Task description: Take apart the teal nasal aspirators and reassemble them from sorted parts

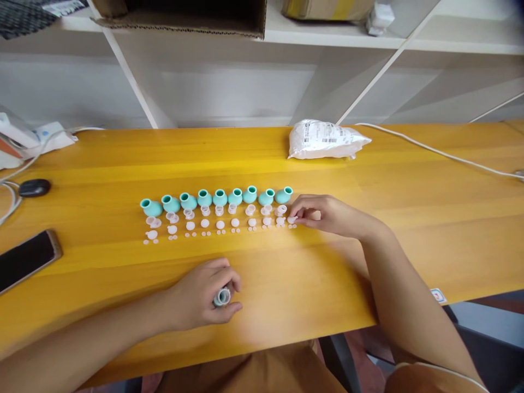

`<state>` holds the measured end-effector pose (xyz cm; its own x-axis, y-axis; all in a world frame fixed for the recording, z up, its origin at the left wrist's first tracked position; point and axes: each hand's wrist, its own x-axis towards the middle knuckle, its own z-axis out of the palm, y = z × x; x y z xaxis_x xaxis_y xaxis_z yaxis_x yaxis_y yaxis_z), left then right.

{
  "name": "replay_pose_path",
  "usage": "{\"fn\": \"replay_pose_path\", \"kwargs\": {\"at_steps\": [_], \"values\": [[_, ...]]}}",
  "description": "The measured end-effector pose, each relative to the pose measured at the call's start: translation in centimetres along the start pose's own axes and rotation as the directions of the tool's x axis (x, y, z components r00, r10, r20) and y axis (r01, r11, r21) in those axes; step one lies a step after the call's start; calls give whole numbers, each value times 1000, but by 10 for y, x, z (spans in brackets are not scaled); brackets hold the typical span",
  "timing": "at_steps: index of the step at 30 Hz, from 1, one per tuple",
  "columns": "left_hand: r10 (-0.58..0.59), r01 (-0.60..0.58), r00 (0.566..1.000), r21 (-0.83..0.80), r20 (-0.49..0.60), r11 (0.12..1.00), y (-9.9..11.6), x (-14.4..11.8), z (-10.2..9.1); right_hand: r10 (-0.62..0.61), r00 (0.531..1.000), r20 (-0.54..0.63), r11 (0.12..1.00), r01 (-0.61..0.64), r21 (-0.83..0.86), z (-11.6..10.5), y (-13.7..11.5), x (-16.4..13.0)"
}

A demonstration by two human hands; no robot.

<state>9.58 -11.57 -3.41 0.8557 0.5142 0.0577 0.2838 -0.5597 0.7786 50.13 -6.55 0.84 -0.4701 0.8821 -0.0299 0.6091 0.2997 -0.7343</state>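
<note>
My left hand [213, 292] is wrapped around a small teal bottle with a clear plastic collar [222, 297] in its mouth; most of the bottle is hidden by the fingers. At the right end of the rows, my right hand [317, 212] pinches a small white round cap [292, 220] near the table top. A row of several open-necked teal bottles [220, 197] lies tilted toward me. Below it run clear plastic collars [219, 210], then white round caps [220, 225], then tiny paired discs [221, 232].
The wooden table [164, 158] holds a white plastic parcel [325, 140] at the back. A phone [28, 261], a black mouse [35, 188] and cables lie at left. Another white cable [434, 150] crosses the right side. A cardboard box [184, 24] sits on the shelf above.
</note>
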Motion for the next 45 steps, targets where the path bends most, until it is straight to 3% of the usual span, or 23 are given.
{"fn": "replay_pose_path", "kwargs": {"at_steps": [3,5,8,11,14,18,22,26,30,36,39,41,43,45], "values": [[-31,29,999,-64,-41,998,2,-3,-2,-14,999,-33,1000,14,-6,-3,0,-2],[-39,29,997,-160,-59,987,2,-4,0,-92,981,-171,995,82,-63,-2,-5,-3],[-2,-18,998,-300,-66,954,-1,-4,4,-309,883,-353,950,269,-159,7,-24,-4],[63,-93,994,-380,-89,920,-4,-3,7,-521,791,-322,854,490,-177,31,-52,-6],[116,-138,990,-400,-80,906,-4,-2,3,-623,747,-230,780,615,-116,69,-77,-9],[118,-106,993,-308,20,946,0,-3,-5,-628,770,-113,778,625,-65,117,-90,-7],[30,-11,998,-322,54,947,1,-6,-4,-585,801,-127,808,590,1,137,-86,0],[-85,76,996,-518,6,852,-1,-4,1,-547,831,-107,831,554,53,136,-80,0],[-151,173,984,-687,93,706,1,0,1,-552,828,-97,823,560,95,135,-79,-4],[-150,203,979,-731,138,651,0,-3,0,-441,895,-69,799,426,424,143,-85,-3],[-102,177,984,-716,147,675,1,-5,0,-346,938,25,691,237,683,147,-89,-3],[-83,179,982,-690,171,701,2,-7,0,-336,940,61,618,172,767,143,-90,-5],[-99,196,978,-638,185,745,4,-7,-2,-352,936,-19,624,249,741,126,-87,-9],[-124,203,976,-554,178,808,6,-7,-3,-355,910,-216,686,410,602,96,-79,-13]]}}
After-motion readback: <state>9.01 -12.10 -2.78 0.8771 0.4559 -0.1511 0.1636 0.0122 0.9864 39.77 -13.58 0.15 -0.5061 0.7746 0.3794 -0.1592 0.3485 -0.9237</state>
